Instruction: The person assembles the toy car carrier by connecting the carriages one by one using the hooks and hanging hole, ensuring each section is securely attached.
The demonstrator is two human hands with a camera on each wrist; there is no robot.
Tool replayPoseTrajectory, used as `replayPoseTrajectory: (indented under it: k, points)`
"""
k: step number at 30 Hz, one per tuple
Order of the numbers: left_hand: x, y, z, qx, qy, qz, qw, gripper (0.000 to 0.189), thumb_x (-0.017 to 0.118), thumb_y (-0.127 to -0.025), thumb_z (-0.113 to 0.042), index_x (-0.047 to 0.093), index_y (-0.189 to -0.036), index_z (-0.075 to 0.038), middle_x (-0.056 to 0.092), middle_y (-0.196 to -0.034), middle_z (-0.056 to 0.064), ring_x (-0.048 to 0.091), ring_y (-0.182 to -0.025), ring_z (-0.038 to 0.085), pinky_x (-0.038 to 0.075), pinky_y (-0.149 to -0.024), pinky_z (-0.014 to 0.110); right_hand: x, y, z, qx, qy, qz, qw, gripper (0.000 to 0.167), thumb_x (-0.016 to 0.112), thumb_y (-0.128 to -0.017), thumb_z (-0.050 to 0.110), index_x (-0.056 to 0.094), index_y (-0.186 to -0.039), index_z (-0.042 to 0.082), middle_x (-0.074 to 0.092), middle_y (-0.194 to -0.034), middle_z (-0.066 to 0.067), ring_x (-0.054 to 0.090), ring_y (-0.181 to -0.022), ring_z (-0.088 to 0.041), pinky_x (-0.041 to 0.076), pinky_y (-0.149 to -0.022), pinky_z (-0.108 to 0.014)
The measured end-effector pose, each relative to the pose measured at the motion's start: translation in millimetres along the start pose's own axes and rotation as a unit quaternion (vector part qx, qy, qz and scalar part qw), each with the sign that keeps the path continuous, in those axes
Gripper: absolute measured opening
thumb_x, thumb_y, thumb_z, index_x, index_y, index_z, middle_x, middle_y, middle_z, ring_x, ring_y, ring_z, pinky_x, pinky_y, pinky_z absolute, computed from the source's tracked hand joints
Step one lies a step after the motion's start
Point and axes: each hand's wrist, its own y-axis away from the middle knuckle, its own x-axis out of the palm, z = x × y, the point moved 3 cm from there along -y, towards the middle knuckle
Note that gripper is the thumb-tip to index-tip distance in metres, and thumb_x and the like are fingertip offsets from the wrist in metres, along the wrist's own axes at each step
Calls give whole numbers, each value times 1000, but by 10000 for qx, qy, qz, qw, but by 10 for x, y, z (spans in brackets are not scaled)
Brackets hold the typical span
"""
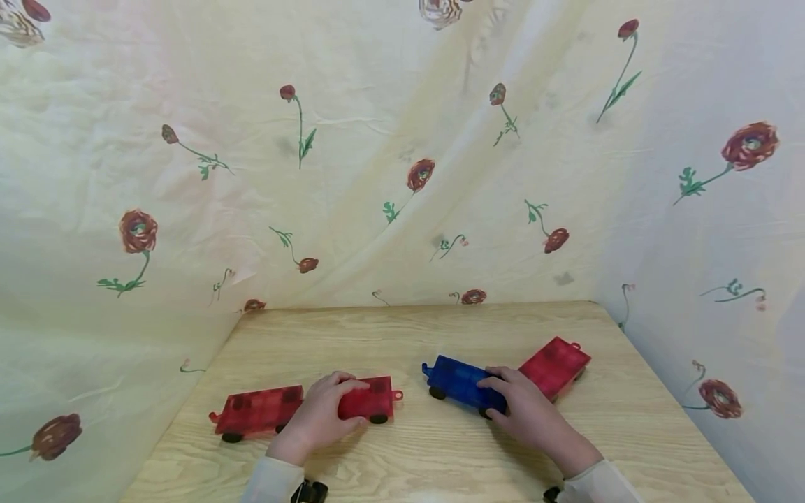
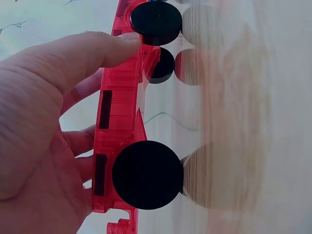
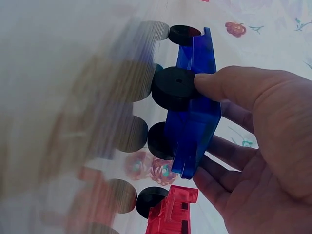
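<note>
My left hand grips a red toy wagon with black wheels and a small ring at its right end. Seen from the left wrist, the thumb lies along one side of this translucent red wagon and the fingers reach round the other. My right hand holds a blue toy wagon whose hook points left. In the right wrist view, thumb and fingers clasp the blue wagon from both sides, its wheels right at the tabletop.
Another red wagon stands left of my left hand, its hook facing left. A further red wagon sits at an angle behind my right hand. The wooden table meets a flower-printed cloth at the back and sides.
</note>
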Motion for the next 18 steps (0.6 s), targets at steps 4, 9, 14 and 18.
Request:
replayPoseTrajectory:
  k: [4,9,14,18]
  points:
    - [-9,3,-16,24,22,-41,10000,58,88,-86,-39,67,-139,-25,57,-140,3,53,-132,35,40,-108,67,3,10,2,22,-87,35,10000,42,87,-88,20,73,-127,17,56,-148,-15,54,-134,-40,48,-107,-59]
    - [-15,6,-21,-9,60,-10,10000,59,88,-86,-39,67,-139,-24,56,-148,11,49,-138,41,35,-110,71,4,21,-3,11,-178,-1,9998,38,86,-89,22,74,-124,21,56,-149,-14,54,-135,-40,47,-107,-59]
    - [-23,5,-24,-21,64,-26,10000,58,88,-86,-39,68,-139,-25,59,-143,5,50,-136,37,35,-111,69,3,27,3,-60,-277,-44,9996,32,86,-90,26,75,-120,22,59,-146,-13,56,-133,-38,48,-107,-58]
    - [-25,0,-28,-37,85,-37,9999,58,88,-86,-41,69,-138,-25,59,-141,2,51,-135,35,34,-112,68,7,22,1,-41,-297,-11,9996,30,85,-90,26,75,-119,23,59,-146,-11,56,-133,-37,48,-108,-58]
